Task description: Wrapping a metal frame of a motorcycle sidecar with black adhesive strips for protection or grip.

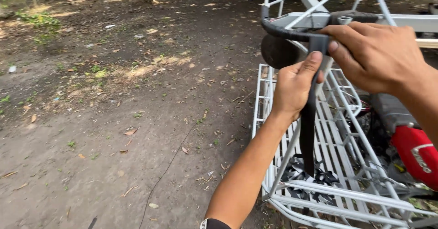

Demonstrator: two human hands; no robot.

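**Entry: black strap on a white metal frame, head view**

While only one view is on record, it shows both hands at work on the same item.

Item: a black rubber strap (pixel 311 119), wound around a white bar (pixel 315 21) at the top of a white metal rack (pixel 319 183), its loose end hanging down over the rack's slats. A dark round mirror (pixel 278 52) sits just beside the wound part. A red motorcycle (pixel 413 149) shows partly behind the rack on the right. Bare dirt ground (pixel 114 119) with dry leaves lies to the left.

Left hand (pixel 295 85): forearm reaching up from the lower edge, wrist straight, fingers closed around the hanging strap, thumb pressed up against it just under the bar.

Right hand (pixel 376 55): coming in from the right, palm down, fingers curled over the bar and clamped on the strap where it crosses the top (fingertips partly hidden).

Handling note, as a judgement: the strap would best be kept taut with the lower hand while the upper hand pins each turn flat, so the turns sit snug beside one another and do not slip.
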